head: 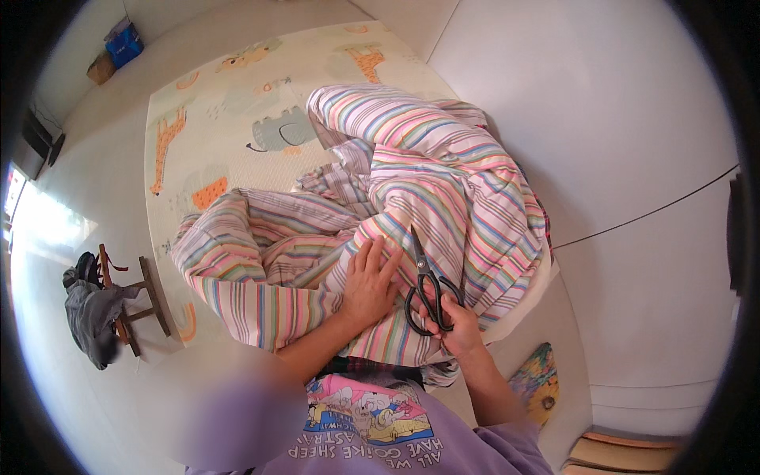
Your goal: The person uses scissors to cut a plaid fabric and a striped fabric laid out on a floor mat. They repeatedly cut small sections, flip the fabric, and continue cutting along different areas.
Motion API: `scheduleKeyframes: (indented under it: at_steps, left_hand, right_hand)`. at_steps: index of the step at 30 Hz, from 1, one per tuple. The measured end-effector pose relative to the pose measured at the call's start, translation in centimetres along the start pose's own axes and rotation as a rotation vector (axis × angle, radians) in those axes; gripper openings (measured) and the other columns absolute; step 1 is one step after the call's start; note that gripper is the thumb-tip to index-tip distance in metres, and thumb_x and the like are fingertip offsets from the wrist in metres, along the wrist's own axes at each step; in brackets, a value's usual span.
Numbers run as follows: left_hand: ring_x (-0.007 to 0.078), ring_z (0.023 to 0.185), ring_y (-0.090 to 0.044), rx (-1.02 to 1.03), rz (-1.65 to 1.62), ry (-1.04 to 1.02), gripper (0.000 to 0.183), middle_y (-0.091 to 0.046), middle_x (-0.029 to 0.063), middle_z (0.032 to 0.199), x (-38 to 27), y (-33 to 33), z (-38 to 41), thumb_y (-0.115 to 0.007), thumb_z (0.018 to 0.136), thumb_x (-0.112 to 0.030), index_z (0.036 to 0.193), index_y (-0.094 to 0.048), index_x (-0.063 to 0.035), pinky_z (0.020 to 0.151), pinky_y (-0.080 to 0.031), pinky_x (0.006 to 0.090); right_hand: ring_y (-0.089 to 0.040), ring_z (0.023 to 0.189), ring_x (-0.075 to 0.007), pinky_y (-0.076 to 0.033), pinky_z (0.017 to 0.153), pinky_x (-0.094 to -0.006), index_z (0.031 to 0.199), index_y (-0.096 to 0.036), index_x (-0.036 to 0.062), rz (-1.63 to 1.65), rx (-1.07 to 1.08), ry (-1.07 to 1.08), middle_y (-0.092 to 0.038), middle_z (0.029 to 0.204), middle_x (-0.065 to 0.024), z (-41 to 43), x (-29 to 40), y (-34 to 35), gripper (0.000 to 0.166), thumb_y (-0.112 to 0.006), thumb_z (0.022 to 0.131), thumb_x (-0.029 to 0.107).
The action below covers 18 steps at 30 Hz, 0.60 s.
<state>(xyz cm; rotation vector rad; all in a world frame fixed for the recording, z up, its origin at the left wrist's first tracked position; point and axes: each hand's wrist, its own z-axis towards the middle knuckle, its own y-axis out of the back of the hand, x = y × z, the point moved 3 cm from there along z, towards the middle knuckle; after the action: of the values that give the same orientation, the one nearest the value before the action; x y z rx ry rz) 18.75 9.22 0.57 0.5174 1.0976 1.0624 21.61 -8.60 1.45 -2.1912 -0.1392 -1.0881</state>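
Note:
A bunched quilt with colourful stripes [427,142] lies in folds before me, over a play mat and against my front. My left hand [369,291] rests flat on the striped cloth with its fingers spread a little. In my right hand [454,325] is a pair of black-handled scissors [423,267], held by the loops. Their blades look closed and point away from me, over the cloth just right of my left hand. The cloth under both hands is creased, and I cannot tell whether the blade tips touch it.
The pale play mat [225,130] with animal pictures reaches beyond the quilt. At the left stands a wooden stool [151,297] with grey cloth [89,314] on it. A white wall [629,148] with a dark cable rises at the right. A flowered mat [537,380] lies at the lower right.

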Motion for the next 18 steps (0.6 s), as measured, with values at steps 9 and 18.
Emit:
scheduleKeyframes:
  at_steps: [9, 18]
  left_hand:
    - [0.0397, 0.122, -0.032, 0.000, -0.023, -0.012, 0.064, -0.035, 0.0226, 0.133, -0.3, 0.5, 0.2, -0.069, 0.069, -0.018, 0.128, -0.045, -0.0104, 0.097, -0.029, 0.0486]
    - [0.0398, 0.121, -0.033, -0.030, -0.015, -0.026, 0.066, -0.035, 0.0212, 0.133, -0.6, 0.7, 0.2, -0.069, 0.068, -0.016, 0.129, -0.044, -0.0098, 0.096, -0.030, 0.0490]
  right_hand:
    - [-0.046, 0.053, -0.0098, -0.032, 0.045, -0.0207, 0.122, -0.050, 0.0070, -0.223, -0.120, 0.116, -0.058, 0.081, -0.0070, 0.7, -1.5, -0.5, 0.038, -0.042, 0.094, 0.032]
    - [-0.048, 0.060, -0.0110, -0.040, 0.055, -0.0244, 0.110, -0.050, 0.0002, -0.809, -0.334, 0.534, -0.056, 0.080, -0.0052, 1.6, -4.5, -1.1, 0.027, -0.044, 0.094, 0.021]
